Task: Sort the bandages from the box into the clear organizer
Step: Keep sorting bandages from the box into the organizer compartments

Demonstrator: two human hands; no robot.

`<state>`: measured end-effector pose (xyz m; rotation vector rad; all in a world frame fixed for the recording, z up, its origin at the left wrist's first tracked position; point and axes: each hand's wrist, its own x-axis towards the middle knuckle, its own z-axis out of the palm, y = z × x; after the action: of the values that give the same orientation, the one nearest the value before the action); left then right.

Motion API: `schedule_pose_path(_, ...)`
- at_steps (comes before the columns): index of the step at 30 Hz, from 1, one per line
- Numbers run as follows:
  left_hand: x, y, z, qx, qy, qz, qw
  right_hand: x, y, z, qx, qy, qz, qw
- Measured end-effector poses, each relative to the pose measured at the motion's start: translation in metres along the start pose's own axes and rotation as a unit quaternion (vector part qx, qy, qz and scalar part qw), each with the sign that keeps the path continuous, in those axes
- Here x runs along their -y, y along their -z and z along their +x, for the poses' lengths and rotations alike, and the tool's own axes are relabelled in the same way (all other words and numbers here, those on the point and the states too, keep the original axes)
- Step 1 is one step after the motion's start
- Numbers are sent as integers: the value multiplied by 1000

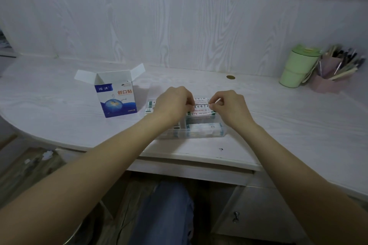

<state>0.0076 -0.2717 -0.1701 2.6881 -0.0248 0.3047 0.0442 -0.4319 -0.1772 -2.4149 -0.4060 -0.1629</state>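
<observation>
Bandages (pixel 201 103), a thin stack of wrapped strips, are held over the far right compartment of the clear organizer (pixel 223 132), pinched at both short ends. The left hand (pixel 172 103) curls its fingers round the stack's left end; the right hand (pixel 229 106) pinches the right end between thumb and fingertips. Both hands are therefore grasping the stack, neither released.

Nearest the viewer, below the grip, a compartment already holds a packed row of strips lying sideways. Left of the grip, under the left wrist, further filled compartments show, though partly hidden.

Handling, as judged: the strips are very light, thin and limp, with smooth paper wrappers likely to slide over one another. A single-end hold would probably let the stack fan out or sag; holding both ends, as now, keeps it squared. Little force should be needed.

Orientation: the long axis runs left to right, between the two hands, with the printed face tilted toward the viewer. This matches the row in the nearer compartment.

Beyond and left of the grip, well apart, the box (pixel 116 93) stands upright on the desk (pixel 59 109), flaps open. Whether strips remain inside cannot be told.
</observation>
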Motion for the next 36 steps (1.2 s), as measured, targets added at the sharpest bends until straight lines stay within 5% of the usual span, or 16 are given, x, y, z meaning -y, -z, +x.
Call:
schedule_pose_path(9,1,1,10,40,-25,129,991,6,0,-2,12,-2,-124,992)
schedule_pose_path(25,0,11,16,105,0,66,992,10,5,6,84,-25,-101,991)
schedule_pose_path(30,6,20,11,41,-8,18,999,15,11,6,76,-11,-99,992)
schedule_pose_path(36,31,54,-15,-139,-23,8,990,56,4,9,45,92,6,995)
